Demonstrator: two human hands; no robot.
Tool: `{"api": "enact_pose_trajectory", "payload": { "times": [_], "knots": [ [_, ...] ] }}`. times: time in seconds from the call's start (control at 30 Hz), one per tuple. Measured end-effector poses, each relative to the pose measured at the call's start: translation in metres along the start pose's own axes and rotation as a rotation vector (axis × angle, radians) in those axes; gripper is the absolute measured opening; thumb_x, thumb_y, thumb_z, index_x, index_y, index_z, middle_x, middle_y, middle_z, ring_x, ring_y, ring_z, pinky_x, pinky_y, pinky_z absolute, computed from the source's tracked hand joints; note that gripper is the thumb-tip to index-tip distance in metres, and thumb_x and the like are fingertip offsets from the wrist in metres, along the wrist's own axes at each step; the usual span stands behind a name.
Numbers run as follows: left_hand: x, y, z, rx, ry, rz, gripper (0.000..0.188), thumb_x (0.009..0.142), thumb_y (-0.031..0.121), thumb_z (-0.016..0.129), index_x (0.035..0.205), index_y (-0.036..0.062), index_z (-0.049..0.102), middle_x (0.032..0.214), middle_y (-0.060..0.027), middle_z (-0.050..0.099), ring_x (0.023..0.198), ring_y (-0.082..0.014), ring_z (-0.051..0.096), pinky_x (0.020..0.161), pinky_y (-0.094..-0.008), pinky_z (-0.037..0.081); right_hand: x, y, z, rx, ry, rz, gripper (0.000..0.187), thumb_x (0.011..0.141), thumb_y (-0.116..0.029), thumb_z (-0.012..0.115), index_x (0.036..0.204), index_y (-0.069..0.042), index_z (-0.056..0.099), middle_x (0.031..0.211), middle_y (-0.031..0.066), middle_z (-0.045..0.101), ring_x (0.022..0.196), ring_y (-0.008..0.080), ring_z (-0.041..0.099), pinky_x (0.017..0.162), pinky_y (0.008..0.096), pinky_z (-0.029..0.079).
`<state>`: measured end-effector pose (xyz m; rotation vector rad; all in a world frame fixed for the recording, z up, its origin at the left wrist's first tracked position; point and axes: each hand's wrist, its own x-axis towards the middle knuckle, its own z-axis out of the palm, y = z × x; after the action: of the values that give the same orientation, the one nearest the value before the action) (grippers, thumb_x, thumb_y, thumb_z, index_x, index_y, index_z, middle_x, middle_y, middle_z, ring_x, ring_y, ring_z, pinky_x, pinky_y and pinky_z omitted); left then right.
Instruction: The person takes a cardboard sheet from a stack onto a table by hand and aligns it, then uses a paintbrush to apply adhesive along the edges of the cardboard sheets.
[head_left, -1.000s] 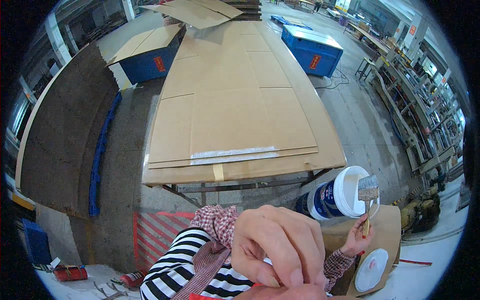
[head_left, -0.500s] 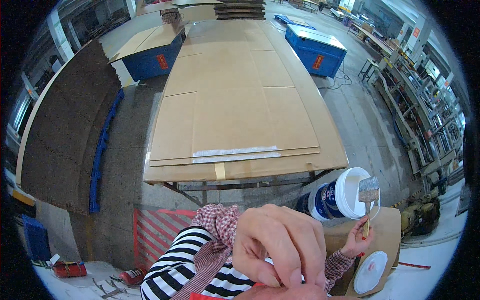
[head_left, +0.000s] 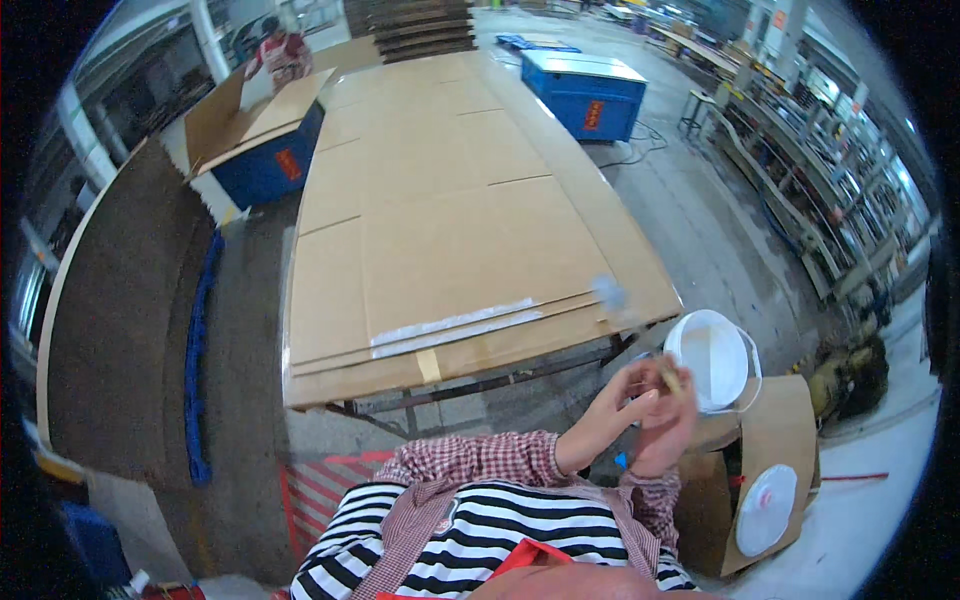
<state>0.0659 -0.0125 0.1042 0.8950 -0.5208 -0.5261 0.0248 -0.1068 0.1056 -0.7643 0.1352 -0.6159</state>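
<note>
My right hand (head_left: 665, 435) grips a paint brush (head_left: 671, 378) by its wooden handle. The bristle end is smeared by motion and points away, over the near right corner of the cardboard sheets (head_left: 440, 220). Against the right hand lies my left hand (head_left: 608, 412), thumb and fingers curled together; whatever they pinch is hidden. A white smeared strip (head_left: 450, 328) runs along the near edge of the stacked sheets. Just beyond my right hand stands an open white bucket (head_left: 751, 372) with its wire handle at the side.
A round white lid (head_left: 768, 510) lies on a cardboard box (head_left: 800, 430) at lower right. Dark stacked boards (head_left: 110, 320) on a blue pallet stand left. Blue cabinets (head_left: 583, 95) flank the table's far part. Another person (head_left: 283, 55) works at the far left.
My left hand has come down from close to my face to meet the right. The right hand and brush have swung left from beside the bucket. The view has turned; a co-worker now shows.
</note>
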Motion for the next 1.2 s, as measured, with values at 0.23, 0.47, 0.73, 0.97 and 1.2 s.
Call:
{"api": "enact_pose_trajectory", "payload": {
  "times": [0.23, 0.47, 0.73, 0.97, 1.2],
  "knots": [
    [-0.004, 0.014, -0.041, -0.17, 0.296, -0.11, 0.03, 0.089, 0.028, 0.044, 0.098, 0.0007, 0.054, 0.096, -0.0079, 0.058, 0.083, -0.0126, 0.054, 0.075, -0.025, 0.044, -0.019, 0.051, 0.035, -0.215, -0.23, 0.152, 0.032, 0.085, -0.017, 0.045, 0.11, 0.003, 0.049, 0.112, 0.0117, 0.051, 0.101, 0.0199, 0.05, 0.089, 0.0296, 0.038],
    [-0.008, 0.024, -0.058, -0.266, 0.286, -0.088, 0.033, 0.091, 0.029, 0.039, 0.099, 0.0004, 0.053, 0.101, -0.0114, 0.058, 0.088, -0.014, 0.055, 0.077, -0.0259, 0.044, -0.032, 0.06, 0.052, -0.537, -0.298, -0.067, 0.046, 0.084, -0.029, 0.049, 0.117, 0.003, 0.043, 0.116, 0.0119, 0.048, 0.103, 0.0191, 0.049, 0.088, 0.0296, 0.038],
    [-0.008, 0.031, -0.097, -0.273, 0.438, -0.058, 0.025, 0.091, 0.021, 0.038, 0.102, -0.0007, 0.044, 0.078, -0.0119, 0.06, 0.073, -0.0179, 0.058, 0.067, -0.0289, 0.047, -0.012, 0.016, -0.048, -0.448, 0.238, -0.081, 0.038, 0.088, -0.03, 0.045, 0.113, -0.001, 0.046, 0.112, 0.0086, 0.049, 0.098, 0.0195, 0.05, 0.08, 0.0316, 0.043],
    [0.008, 0.006, -0.064, -0.27, 0.56, 0.168, 0.02, 0.092, 0.021, 0.038, 0.093, 0.003, 0.047, 0.051, -0.0026, 0.04, 0.049, -0.014, 0.044, 0.049, -0.0264, 0.039, 0.044, -0.064, -0.205, 0.093, 0.675, -0.042, 0.027, 0.088, -0.025, 0.045, 0.106, -0.005, 0.049, 0.1, 0.007, 0.053, 0.089, 0.0171, 0.051, 0.082, 0.0318, 0.042],
    [0.061, -0.07, 0.022, -0.073, 0.478, 0.078, 0.023, 0.092, 0.029, 0.039, 0.083, 0.0092, 0.046, 0.048, 0.0031, 0.032, 0.046, -0.0095, 0.037, 0.046, -0.0229, 0.032, 0.053, -0.217, -0.366, -0.492, 0.952, -0.794, 0.023, 0.084, -0.02, 0.05, 0.096, 0.0, 0.051, 0.095, 0.0105, 0.056, 0.081, 0.021, 0.055, 0.075, 0.0327, 0.046]
  ]
}}
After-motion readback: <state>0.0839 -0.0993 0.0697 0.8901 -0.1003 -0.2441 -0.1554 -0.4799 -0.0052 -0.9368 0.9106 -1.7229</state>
